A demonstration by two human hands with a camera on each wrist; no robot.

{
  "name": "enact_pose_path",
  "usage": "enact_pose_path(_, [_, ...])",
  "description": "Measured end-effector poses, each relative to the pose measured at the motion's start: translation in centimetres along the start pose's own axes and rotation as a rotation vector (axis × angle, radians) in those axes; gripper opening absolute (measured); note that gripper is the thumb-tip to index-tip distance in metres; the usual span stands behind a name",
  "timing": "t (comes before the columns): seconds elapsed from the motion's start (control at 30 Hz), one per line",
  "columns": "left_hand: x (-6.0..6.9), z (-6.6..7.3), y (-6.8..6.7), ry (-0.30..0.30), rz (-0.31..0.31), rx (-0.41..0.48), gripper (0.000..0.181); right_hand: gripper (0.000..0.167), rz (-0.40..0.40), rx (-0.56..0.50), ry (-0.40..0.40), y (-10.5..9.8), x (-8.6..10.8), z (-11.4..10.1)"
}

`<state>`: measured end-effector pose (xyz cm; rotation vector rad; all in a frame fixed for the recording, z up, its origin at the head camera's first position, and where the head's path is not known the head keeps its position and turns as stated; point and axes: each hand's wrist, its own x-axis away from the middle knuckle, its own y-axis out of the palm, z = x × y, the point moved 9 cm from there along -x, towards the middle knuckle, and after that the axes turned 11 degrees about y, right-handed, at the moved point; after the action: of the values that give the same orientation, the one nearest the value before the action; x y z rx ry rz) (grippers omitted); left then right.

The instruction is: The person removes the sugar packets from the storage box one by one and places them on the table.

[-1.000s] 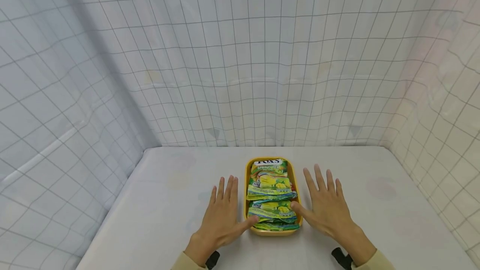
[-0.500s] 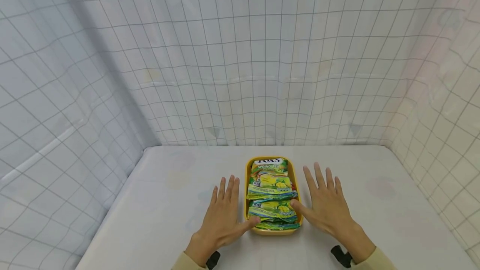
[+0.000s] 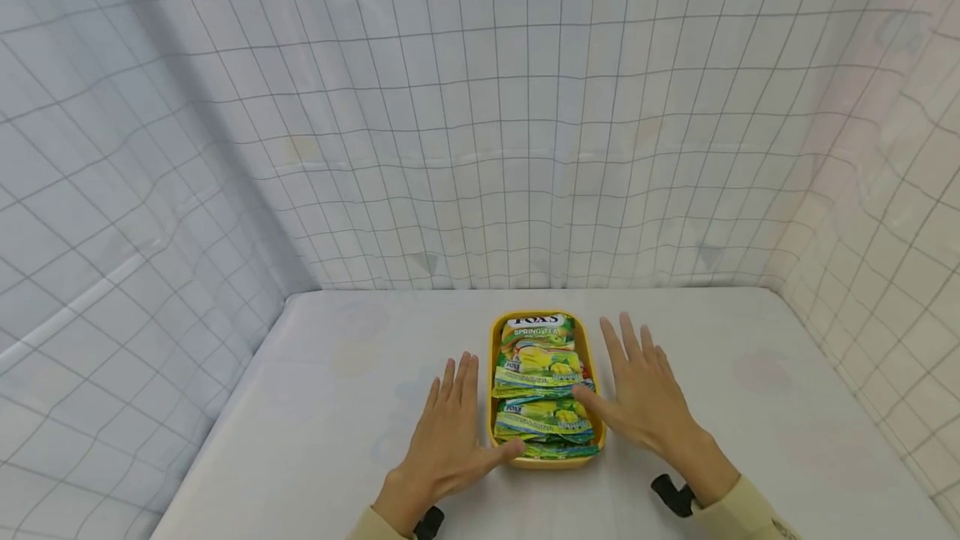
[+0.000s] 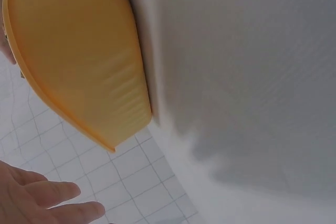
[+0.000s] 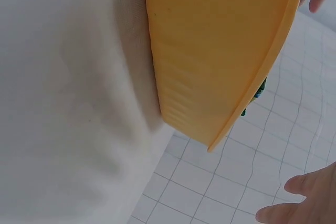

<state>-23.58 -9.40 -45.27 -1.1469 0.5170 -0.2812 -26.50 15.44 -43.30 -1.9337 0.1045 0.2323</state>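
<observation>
A yellow plastic tray holds several green and yellow candy packets marked FOX'S and SPRING TEA. On its left, my left hand is spread with straight fingers, the thumb over the tray's near left corner. My right hand hovers on the other side, fingers straight, its thumb above the packets near the right rim. Neither hand grips anything. In the left wrist view the tray's side wall stands apart from the left fingers; the right wrist view shows the opposite wall likewise.
The tray stands on a white-covered table. White grid-patterned sheets hang behind it and at both sides. Dark straps show at the wrists, below beige sleeves.
My right hand has shifted slightly left and forward, its thumb moving further over the packets. The left hand has barely moved, its thumb edging right. The tray stays in place.
</observation>
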Motion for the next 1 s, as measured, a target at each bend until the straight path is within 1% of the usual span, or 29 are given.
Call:
enact_pose_path(0.23, [0.1, 0.1, 0.4, -0.01, 0.024, 0.069, 0.13, 0.107, 0.0, -0.031, -0.009, 0.1, -0.8, -0.3])
enact_pose_path(0.47, [0.3, 0.1, 1.1, -0.046, 0.02, 0.144, 0.13, 0.11, -0.013, -0.082, -0.006, 0.5, -1.5, -0.7])
enact_pose_path(0.63, [0.5, 0.1, 1.2, -0.057, 0.052, 0.196, 0.131, 0.11, -0.031, -0.122, 0.007, 0.7, -1.9, -0.9])
enact_pose_path(0.9, [0.7, 0.2, 1.6, -0.066, 0.099, 0.316, 0.132, 0.113, -0.08, -0.236, 0.008, 1.2, -2.6, -1.6])
enact_pose_path(1.0, [0.7, 0.1, 1.8, -0.081, 0.1, 0.355, 0.133, 0.114, -0.088, -0.294, 0.007, 1.3, -2.8, -1.9])
